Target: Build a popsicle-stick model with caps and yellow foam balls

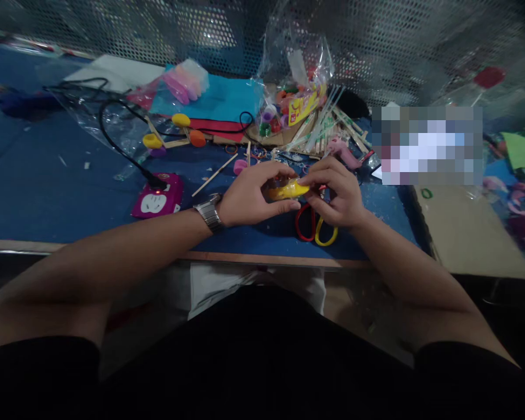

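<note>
Between both hands is a small, shiny yellow item [289, 189], perhaps in clear wrap; its exact kind does not show. My left hand [254, 192] curls around its left end, thumb along the near side. The fingertips of my right hand [336, 192] pinch its right end. Scissors with one red and one yellow handle loop [326, 233] lie on the blue table just below my right hand, their blades hidden by it. A pink knob [240, 167] and a thin wooden stick [214, 175] lie beyond and left of my left hand.
A purple box [157, 201] with a black cable stands left. Behind are a blue sheet [227, 96], clear bags of coloured pieces [284, 108], wooden sticks [350, 128] and a pink glue gun [343, 151]. Cardboard [464, 227] lies right; a mesh panel [219, 35] rises behind.
</note>
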Motion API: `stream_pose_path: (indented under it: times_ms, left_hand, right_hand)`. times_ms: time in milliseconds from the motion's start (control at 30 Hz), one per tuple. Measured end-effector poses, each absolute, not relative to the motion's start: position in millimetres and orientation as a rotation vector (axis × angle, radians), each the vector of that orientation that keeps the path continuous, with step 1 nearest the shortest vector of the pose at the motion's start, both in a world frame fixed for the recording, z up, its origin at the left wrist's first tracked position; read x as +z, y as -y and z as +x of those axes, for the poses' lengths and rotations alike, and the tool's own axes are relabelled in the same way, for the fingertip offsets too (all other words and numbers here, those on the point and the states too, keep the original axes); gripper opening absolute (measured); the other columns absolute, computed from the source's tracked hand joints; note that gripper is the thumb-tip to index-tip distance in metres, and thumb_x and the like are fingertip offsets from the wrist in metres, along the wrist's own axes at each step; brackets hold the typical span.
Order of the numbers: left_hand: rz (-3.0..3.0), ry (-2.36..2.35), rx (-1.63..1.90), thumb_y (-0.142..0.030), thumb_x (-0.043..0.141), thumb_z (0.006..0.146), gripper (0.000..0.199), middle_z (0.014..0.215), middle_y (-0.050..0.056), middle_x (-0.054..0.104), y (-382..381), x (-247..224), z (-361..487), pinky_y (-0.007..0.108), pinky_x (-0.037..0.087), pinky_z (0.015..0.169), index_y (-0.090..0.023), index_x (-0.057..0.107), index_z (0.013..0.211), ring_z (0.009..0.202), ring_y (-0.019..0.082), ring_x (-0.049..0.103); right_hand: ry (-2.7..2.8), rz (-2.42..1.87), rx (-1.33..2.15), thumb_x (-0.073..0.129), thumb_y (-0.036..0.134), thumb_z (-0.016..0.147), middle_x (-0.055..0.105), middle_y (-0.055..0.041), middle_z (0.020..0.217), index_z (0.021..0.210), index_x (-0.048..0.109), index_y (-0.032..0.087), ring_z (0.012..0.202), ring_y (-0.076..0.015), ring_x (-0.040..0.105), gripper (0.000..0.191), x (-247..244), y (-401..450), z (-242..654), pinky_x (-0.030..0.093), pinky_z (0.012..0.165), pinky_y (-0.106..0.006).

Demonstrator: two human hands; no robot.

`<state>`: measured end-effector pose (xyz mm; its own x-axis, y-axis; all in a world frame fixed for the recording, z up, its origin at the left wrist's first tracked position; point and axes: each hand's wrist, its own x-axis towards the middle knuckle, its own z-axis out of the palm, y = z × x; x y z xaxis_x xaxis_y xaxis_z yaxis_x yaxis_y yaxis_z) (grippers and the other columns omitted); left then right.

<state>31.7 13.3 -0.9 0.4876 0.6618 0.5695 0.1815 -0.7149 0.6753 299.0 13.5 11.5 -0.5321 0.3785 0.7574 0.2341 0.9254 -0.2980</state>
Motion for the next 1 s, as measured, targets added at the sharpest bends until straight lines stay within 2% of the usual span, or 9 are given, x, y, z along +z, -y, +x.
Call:
stream_pose_path:
  times_ms: [267, 767, 1000]
  left_hand:
    - [2.205, -0.712, 1.172, -0.089, 0.084, 0.095, 0.081, 0.117, 0.012, 0.086, -12.0, 0.9, 31.7, 0.035, 0.061, 0.086, -0.016, 0.083, 0.129, 0.099, 0.024, 0.078]
    - [2.196, -0.704, 1.172, -0.088, 0.084, 0.095, 0.079, 0.114, 0.012, 0.085, -11.9, 0.1, 32.3, 0.035, 0.061, 0.084, -0.016, 0.083, 0.129, 0.096, 0.024, 0.077]
    - [2.198, -0.703, 1.154, -0.088, 0.085, 0.095, 0.079, 0.113, 0.012, 0.084, -11.9, 0.4, 31.7, 0.035, 0.06, 0.081, -0.017, 0.083, 0.129, 0.09, 0.023, 0.075]
  right_hand:
    - [2.089, -0.417, 0.249, 0.077, 0.028, 0.106, 0.077, -0.0058, 0.111, 0.133, 0.081, 0.031, 0.085, -0.0212, 0.07, 0.027, 10.4, -14.9, 295.4, 0.058, 0.064, -0.035]
    - [2.051, -0.446, 0.253, 0.08, 0.034, 0.105, 0.078, -0.0076, 0.11, 0.129, 0.082, 0.029, 0.082, -0.0234, 0.07, 0.025, 7.7, -13.3, 296.5, 0.062, 0.064, -0.04]
    - [2.026, -0.408, 0.272, 0.077, 0.031, 0.108, 0.076, -0.0064, 0.109, 0.13, 0.081, 0.029, 0.084, -0.0221, 0.069, 0.022, 10.9, -12.3, 294.1, 0.06, 0.064, -0.036]
